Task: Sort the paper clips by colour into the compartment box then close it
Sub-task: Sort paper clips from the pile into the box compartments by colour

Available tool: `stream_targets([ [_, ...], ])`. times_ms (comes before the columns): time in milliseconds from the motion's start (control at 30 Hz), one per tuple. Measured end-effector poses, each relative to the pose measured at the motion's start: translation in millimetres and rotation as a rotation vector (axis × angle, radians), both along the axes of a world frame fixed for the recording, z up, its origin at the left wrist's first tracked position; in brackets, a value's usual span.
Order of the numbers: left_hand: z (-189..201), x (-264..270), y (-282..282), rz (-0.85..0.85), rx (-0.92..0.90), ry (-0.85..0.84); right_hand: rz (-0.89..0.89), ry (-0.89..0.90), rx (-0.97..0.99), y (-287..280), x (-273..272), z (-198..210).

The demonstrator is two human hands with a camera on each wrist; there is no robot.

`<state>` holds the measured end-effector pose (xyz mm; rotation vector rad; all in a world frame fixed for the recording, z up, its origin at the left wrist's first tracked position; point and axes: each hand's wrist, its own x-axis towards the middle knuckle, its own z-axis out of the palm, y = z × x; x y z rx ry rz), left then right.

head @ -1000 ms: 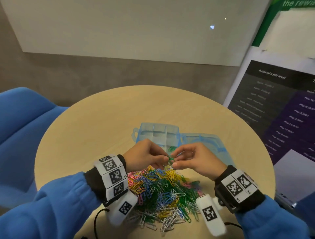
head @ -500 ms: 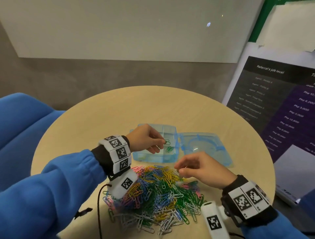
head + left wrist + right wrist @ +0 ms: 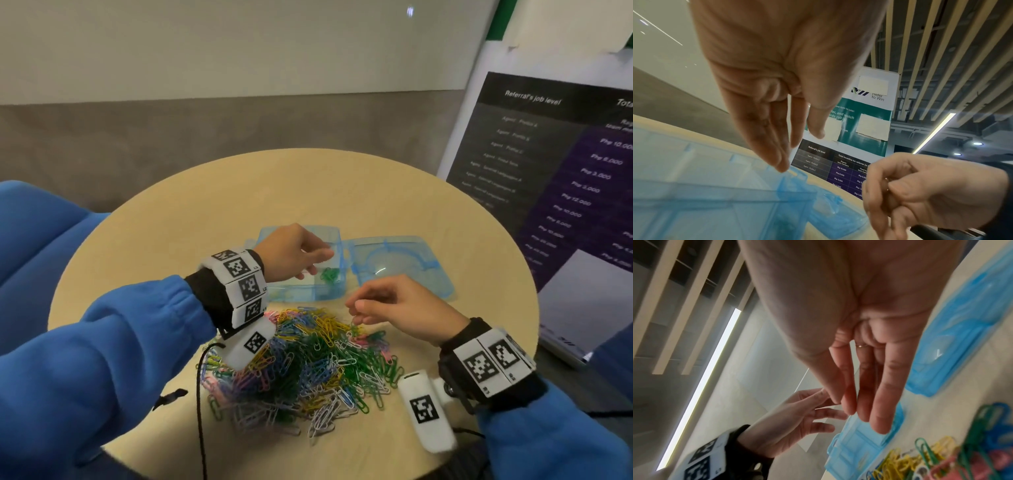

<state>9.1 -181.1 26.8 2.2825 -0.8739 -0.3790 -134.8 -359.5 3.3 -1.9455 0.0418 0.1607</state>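
Observation:
A clear blue compartment box (image 3: 301, 296) lies open on the round table, its lid (image 3: 394, 263) flat to the right. A few green clips (image 3: 330, 274) sit in its near right compartment. My left hand (image 3: 317, 264) hovers over that compartment with relaxed fingers and nothing in them; the left wrist view shows the same above the box (image 3: 715, 203). My right hand (image 3: 356, 308) hangs just above the far edge of the mixed-colour clip pile (image 3: 301, 359), fingers loosely bent. I see no clip in it. The right wrist view shows its fingers (image 3: 879, 402) nearly straight over the box (image 3: 859, 443).
The pile spreads across the near half of the wooden table (image 3: 308, 192), in front of the box. A blue chair (image 3: 34, 240) stands to the left. A printed banner (image 3: 548, 171) leans close to the table's right edge.
My left hand carried a green clip from the pile to the box and let it go into the compartment. The right hand drew back a little over the pile.

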Motion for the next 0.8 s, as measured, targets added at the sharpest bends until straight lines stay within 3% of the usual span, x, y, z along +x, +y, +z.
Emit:
stream_targets([
  [133, 2.7, -16.1, 19.9, -0.076, -0.015, -0.082, -0.010, -0.013, -0.128, -1.5, -1.0, -1.4],
  [333, -0.3, -40.7, 59.6, -0.143, 0.164, -0.153, 0.042, -0.042, -0.459, 3.4, -5.4, 1.0],
  [600, -10.3, -81.6, 89.1, -0.206, 0.400, -0.238, 0.186, -0.010, -0.603, 29.5, -15.8, 4.7],
  [800, -34.4, -95.9, 80.1, -0.264, 0.455, -0.262, 0.194, -0.026, -0.617, 39.5, -16.6, 3.7],
])
